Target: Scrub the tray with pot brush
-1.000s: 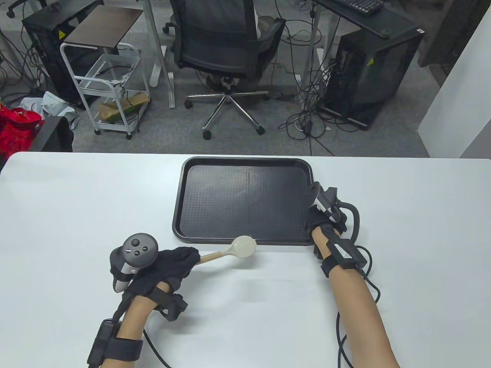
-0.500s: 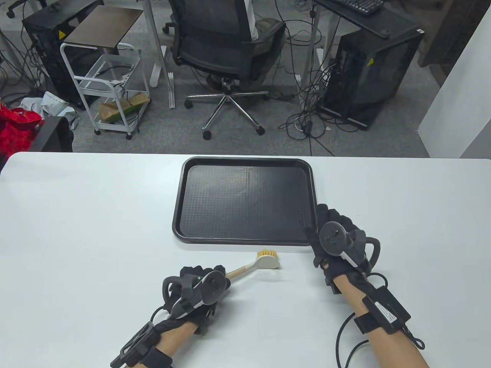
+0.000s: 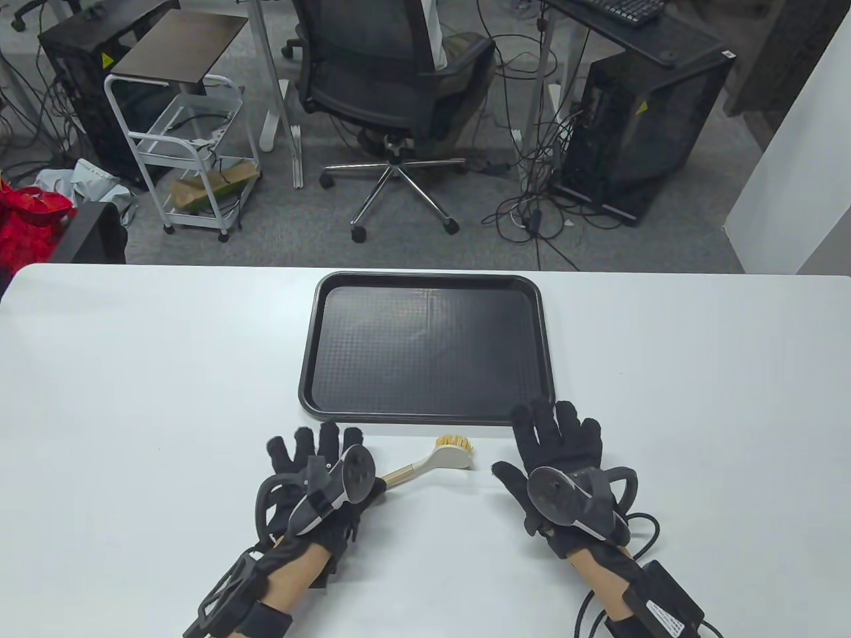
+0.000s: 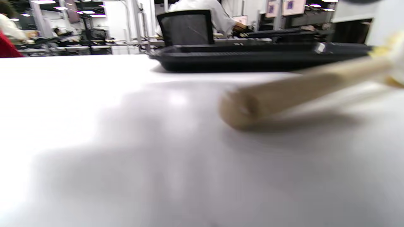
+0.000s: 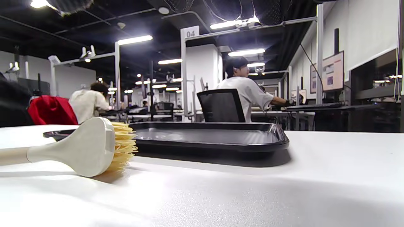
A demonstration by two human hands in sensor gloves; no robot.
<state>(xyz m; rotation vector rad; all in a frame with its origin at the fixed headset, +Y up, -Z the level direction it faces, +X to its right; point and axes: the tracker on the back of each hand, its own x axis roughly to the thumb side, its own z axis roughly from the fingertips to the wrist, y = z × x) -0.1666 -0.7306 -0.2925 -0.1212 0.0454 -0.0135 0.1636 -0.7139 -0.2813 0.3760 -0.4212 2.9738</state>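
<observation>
The black tray (image 3: pixel 425 278) lies flat mid-table, with nothing on it. Just in front of its near edge the pot brush (image 3: pixel 451 454) lies on its side on the table, cream head and yellow bristles toward the tray, wooden handle (image 3: pixel 399 474) pointing at my left hand (image 3: pixel 312 452). That hand lies flat with fingers spread, holding nothing; the handle end reaches beside its tracker. My right hand (image 3: pixel 555 432) also lies flat, fingers spread, right of the brush at the tray's near right corner. The wrist views show the handle (image 4: pixel 300 91) and brush head (image 5: pixel 91 146) resting free by the tray (image 5: pixel 208 138).
Beyond the table's far edge stand an office chair (image 3: pixel 392 73), a white wire cart (image 3: pixel 193 153) and computer towers (image 3: pixel 638 126) among floor cables. White tabletop stretches left and right of the tray. People sit at desks far behind in the right wrist view.
My left hand swung the brush round to the tray's front, laid it down and let go. My right hand left the tray's right edge. Both hands now lie flat.
</observation>
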